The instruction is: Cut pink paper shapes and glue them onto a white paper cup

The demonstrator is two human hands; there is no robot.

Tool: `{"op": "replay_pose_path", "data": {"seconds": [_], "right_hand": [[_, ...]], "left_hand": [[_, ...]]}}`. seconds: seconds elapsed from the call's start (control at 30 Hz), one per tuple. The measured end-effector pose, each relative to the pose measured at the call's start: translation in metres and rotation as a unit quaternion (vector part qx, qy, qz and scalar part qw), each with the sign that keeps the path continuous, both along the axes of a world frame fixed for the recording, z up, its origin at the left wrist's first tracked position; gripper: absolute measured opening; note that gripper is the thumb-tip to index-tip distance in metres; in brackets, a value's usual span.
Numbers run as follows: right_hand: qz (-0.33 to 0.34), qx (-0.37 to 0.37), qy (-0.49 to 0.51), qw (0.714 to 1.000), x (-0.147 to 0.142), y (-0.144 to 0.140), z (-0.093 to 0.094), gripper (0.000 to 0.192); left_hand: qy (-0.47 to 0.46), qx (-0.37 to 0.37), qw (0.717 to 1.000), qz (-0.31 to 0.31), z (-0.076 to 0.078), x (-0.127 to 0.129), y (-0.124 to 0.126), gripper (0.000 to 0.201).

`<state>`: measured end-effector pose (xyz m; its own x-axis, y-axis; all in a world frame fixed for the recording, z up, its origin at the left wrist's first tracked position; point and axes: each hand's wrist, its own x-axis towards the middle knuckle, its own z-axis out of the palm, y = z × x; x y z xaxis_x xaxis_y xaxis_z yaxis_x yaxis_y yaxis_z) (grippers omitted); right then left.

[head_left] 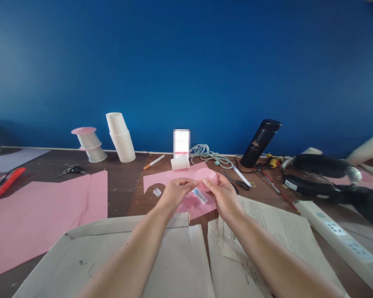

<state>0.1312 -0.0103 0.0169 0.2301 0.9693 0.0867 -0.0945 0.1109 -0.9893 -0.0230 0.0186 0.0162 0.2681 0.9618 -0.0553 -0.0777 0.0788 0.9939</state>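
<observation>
Both hands meet above the brown table [124, 182]: left hand [174, 192] and right hand [224, 196] have fingertips pinched on a pink paper-covered cup [206, 179], held in the air over a cut pink sheet [170, 178]; it looks light, thin-walled and easy to crush, so best gripped softly at rim and base. Counted large to small: two big pink sheets [40, 215] at left, one flattened cardboard box [118, 256], one headset [326, 178], one power strip [342, 238], one black flask [260, 142], one stack of white cups [121, 136], two scissors [71, 169], one glue stick [199, 195]
</observation>
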Motion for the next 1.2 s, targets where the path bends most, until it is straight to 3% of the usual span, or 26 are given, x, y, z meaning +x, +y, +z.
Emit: {"op": "replay_pose_path", "data": {"seconds": [0.23, 0.57, 0.87, 1.2], "right_hand": [[-0.018, 0.011, -0.044, 0.999, 0.001, 0.0, -0.001, 0.037], [0.044, 0.009, 0.036, 0.998, -0.007, -0.003, 0.003, 0.031], [0.062, -0.004, 0.093, 0.994, -0.01, -0.004, 0.007, 0.031], [0.069, 0.02, 0.158, 0.985, -0.006, 0.0, 0.007, 0.027]], "left_hand": [[-0.013, -0.016, 1.0, -0.024, 0.003, 0.002, -0.003, 0.035], [-0.105, -0.069, 0.991, -0.055, -0.005, 0.007, -0.001, 0.034], [-0.111, -0.057, 0.992, -0.032, -0.008, 0.006, 0.002, 0.033], [-0.111, -0.049, 0.991, -0.055, -0.011, 0.004, 0.004, 0.028]]}}
